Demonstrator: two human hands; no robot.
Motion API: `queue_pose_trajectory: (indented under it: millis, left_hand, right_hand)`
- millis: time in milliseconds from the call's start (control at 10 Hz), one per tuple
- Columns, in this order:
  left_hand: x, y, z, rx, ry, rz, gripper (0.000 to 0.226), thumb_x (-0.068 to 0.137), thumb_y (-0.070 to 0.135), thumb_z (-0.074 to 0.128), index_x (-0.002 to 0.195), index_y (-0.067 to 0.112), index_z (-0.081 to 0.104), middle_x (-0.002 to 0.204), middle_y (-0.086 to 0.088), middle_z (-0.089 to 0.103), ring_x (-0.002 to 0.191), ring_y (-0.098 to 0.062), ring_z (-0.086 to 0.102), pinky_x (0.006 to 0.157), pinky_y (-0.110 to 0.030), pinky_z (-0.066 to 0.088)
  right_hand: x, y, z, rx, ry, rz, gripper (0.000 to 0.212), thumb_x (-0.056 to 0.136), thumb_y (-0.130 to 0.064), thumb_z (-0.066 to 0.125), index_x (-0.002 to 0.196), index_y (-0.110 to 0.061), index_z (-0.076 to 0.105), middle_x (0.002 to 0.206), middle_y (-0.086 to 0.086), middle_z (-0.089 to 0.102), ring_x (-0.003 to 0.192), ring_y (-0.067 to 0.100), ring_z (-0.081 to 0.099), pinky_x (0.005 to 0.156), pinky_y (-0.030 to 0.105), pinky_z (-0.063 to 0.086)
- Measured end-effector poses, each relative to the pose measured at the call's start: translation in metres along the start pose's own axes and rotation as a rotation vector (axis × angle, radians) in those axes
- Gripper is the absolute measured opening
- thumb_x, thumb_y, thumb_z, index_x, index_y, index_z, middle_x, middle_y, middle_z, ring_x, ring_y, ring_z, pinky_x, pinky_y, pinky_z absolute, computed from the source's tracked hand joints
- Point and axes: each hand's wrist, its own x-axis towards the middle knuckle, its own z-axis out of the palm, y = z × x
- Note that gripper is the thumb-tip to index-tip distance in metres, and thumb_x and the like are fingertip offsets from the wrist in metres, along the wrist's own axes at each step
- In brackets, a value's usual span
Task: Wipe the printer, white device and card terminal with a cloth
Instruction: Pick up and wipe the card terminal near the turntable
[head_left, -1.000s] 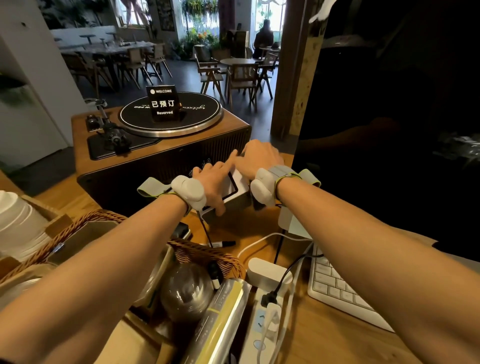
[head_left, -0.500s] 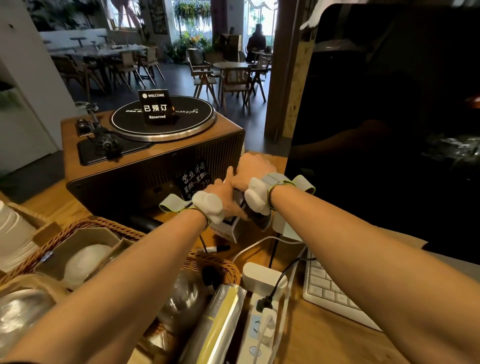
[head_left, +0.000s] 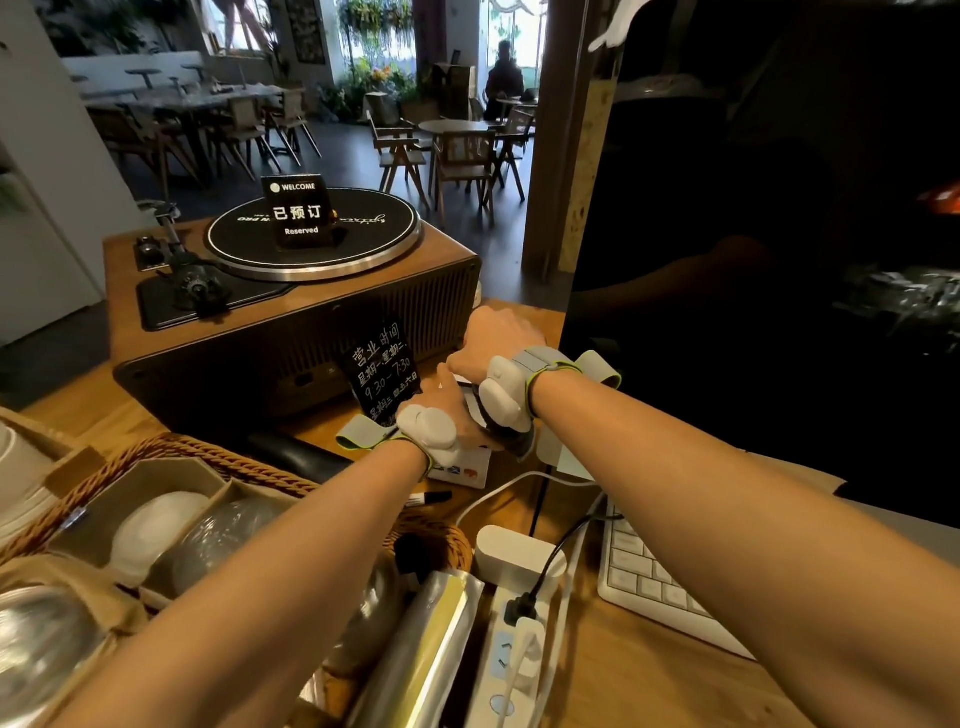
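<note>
Now the card terminal (head_left: 467, 470) sits just in front of the record player (head_left: 291, 322), under the left hand (head_left: 447, 410) and right hand (head_left: 498, 338). Fingers are hidden; the grip I cannot tell. Steady it with 1 hand, wipe gently.

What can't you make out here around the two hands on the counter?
1. White device, head view: the left hand and right hand cover nearly all of it; only a front edge shows.
2. Cloth: none can be made out; both hands' fingers are hidden behind the knuckles and wrist bands.
3. Keyboard: the right forearm covers its right part.
4. Stickers on the device's front: too small to read.
</note>
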Motion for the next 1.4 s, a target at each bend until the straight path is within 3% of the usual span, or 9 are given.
queue_pose_trajectory:
  millis: [100,200,300,600,900,1000,1100,1300,1400]
  left_hand:
    - [0.002,-0.002,-0.008,0.072,-0.11,0.119,0.059,0.064,0.042,0.08,0.109,0.015,0.054,0.121,-0.01,0.055,0.089,-0.022,0.053,0.069,-0.029,0.043]
    - [0.007,-0.007,-0.007,0.09,-0.108,0.152,0.044,0.064,0.032,0.078,0.099,0.021,0.054,0.117,-0.008,0.049,0.095,-0.024,0.05,0.078,-0.035,0.042]
    - [0.008,-0.011,0.0,0.253,-0.117,0.201,0.077,0.071,0.028,0.072,0.138,0.019,0.037,0.147,-0.013,0.021,0.138,-0.033,0.023,0.11,-0.044,0.026]
    - [0.011,-0.021,0.0,0.194,-0.055,0.194,0.09,0.077,0.021,0.066,0.151,0.025,0.015,0.154,-0.012,0.016,0.141,-0.034,0.019,0.111,-0.051,0.024]
    - [0.003,-0.024,-0.001,-0.309,-0.121,-0.135,0.044,0.09,0.024,0.058,0.128,0.001,0.049,0.116,-0.021,0.066,0.085,-0.027,0.062,0.075,-0.036,0.052]
    - [0.0,-0.025,0.005,-0.691,-0.332,-0.232,0.045,0.097,0.033,0.043,0.11,-0.008,0.056,0.059,-0.016,0.071,0.044,-0.025,0.067,0.044,-0.033,0.057]
    - [0.005,-0.027,0.002,-0.917,-0.375,-0.217,0.053,0.096,0.039,0.035,0.117,-0.007,0.051,0.069,-0.019,0.069,0.047,-0.028,0.07,0.041,-0.028,0.053]
    - [0.012,-0.023,-0.002,-0.729,-0.161,-0.142,0.023,0.09,0.017,0.053,0.076,0.0,0.052,0.061,-0.016,0.063,0.042,-0.023,0.065,0.038,-0.021,0.048]
    - [0.02,-0.028,-0.007,-0.564,0.091,-0.098,0.033,0.088,0.015,0.057,0.064,0.015,0.035,0.066,-0.007,0.047,0.053,-0.019,0.046,0.049,-0.027,0.037]
  right_hand:
    - [0.0,0.0,-0.004,-0.003,0.03,0.008,0.029,0.077,-0.03,0.062,0.058,-0.017,0.044,0.062,0.001,0.048,0.053,0.017,0.047,0.044,0.023,0.03]
    - [0.001,-0.003,-0.01,0.004,0.03,0.011,0.028,0.078,-0.03,0.061,0.06,-0.017,0.043,0.064,0.002,0.046,0.054,0.018,0.045,0.044,0.023,0.03]
    - [0.0,-0.004,-0.01,-0.009,0.02,0.005,0.028,0.078,-0.031,0.061,0.06,-0.018,0.043,0.064,0.003,0.046,0.056,0.019,0.045,0.045,0.024,0.03]
    - [-0.001,-0.007,-0.01,-0.093,0.026,0.01,0.024,0.079,-0.022,0.058,0.063,-0.018,0.041,0.064,0.002,0.046,0.056,0.019,0.047,0.051,0.028,0.04]
    - [-0.012,-0.008,0.005,-0.174,-0.207,0.077,0.023,0.09,-0.015,0.047,0.067,-0.012,0.044,0.073,0.006,0.048,0.074,0.028,0.05,0.069,0.034,0.041]
    - [-0.014,-0.004,0.009,-0.169,-0.275,0.117,0.02,0.093,-0.02,0.045,0.078,-0.008,0.049,0.09,0.009,0.051,0.083,0.028,0.048,0.078,0.036,0.04]
    - [-0.015,0.0,0.012,-0.167,-0.343,0.147,0.033,0.094,-0.022,0.042,0.064,-0.011,0.041,0.096,0.011,0.05,0.09,0.028,0.046,0.085,0.037,0.038]
    - [-0.02,0.001,0.008,-0.166,-0.417,0.101,0.02,0.097,-0.019,0.041,0.102,-0.009,0.057,0.127,0.019,0.055,0.112,0.033,0.052,0.097,0.039,0.039]
    - [-0.017,-0.005,0.008,-0.119,-0.4,0.071,0.032,0.1,-0.014,0.036,0.069,-0.017,0.034,0.086,0.026,0.041,0.075,0.026,0.035,0.068,0.026,0.03]
